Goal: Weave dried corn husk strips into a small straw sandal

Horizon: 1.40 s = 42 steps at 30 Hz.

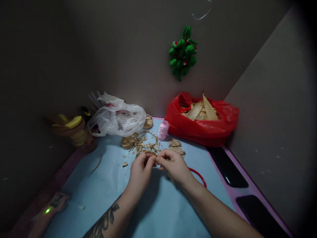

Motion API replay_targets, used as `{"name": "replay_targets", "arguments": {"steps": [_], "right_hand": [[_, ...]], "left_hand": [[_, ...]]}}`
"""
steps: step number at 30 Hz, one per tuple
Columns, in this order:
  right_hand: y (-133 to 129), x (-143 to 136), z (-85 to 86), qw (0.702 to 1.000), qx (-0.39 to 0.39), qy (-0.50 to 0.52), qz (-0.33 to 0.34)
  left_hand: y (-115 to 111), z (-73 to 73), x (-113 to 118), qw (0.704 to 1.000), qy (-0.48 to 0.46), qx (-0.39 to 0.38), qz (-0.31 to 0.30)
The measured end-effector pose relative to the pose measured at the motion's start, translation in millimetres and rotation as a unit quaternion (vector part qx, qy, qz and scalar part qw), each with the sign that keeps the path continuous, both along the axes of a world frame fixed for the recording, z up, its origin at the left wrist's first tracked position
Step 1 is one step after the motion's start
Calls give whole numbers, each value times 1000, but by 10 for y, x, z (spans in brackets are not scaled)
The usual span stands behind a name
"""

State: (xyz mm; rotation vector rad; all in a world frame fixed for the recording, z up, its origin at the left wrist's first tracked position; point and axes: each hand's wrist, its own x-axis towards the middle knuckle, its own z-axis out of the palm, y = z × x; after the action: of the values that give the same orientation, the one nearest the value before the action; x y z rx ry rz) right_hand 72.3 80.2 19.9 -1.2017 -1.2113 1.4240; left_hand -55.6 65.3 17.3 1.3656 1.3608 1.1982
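My left hand (141, 172) and my right hand (174, 168) meet over the blue table cover, both closed with thumbs and fingertips pinching. Between them runs a thin tan straw braid (150, 153), mostly hidden by the fingers. Just beyond lie loose straw scraps (143, 145) and a coil of braided straw (129, 140). A woven straw piece (175, 145) lies past my right hand, partly covered by it. A pink spool of thread (163, 130) stands upright behind. Part of a red ring-like band (201, 177) shows beside my right wrist.
A red plastic bag (198, 130) of dry husks stands back right, a clear plastic bag (119, 119) back left. Left is a brown pot (80, 135) with yellow-handled items. Two dark phone-like slabs (229, 168) line the right edge. A blurred green-lit object (48, 210) is lower left.
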Motion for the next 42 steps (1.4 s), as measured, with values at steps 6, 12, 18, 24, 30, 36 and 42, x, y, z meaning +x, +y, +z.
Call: {"name": "replay_targets", "arguments": {"steps": [6, 12, 18, 24, 30, 36, 42], "right_hand": [[24, 31, 23, 1000, -10, -11, 15], [1, 18, -42, 984, 82, -159, -5], [44, 84, -17, 975, 142, -171, 26], [56, 136, 16, 947, 208, -240, 53], [6, 56, -52, 946, 206, -248, -38], [58, 19, -124, 998, 36, -29, -44], [69, 7, -167, 997, 15, 12, -78]], "left_hand": [[0, 7, 10, 1000, 0, 0, -2], [-2, -9, -11, 999, 50, -1, 11], [100, 99, -98, 997, 19, -51, -61], [132, 102, -187, 991, -21, -77, -111], [38, 74, -93, 995, 35, -38, -82], [-134, 63, 45, 956, 260, 107, -86], [-230, 48, 133, 895, 418, 129, -87]]}}
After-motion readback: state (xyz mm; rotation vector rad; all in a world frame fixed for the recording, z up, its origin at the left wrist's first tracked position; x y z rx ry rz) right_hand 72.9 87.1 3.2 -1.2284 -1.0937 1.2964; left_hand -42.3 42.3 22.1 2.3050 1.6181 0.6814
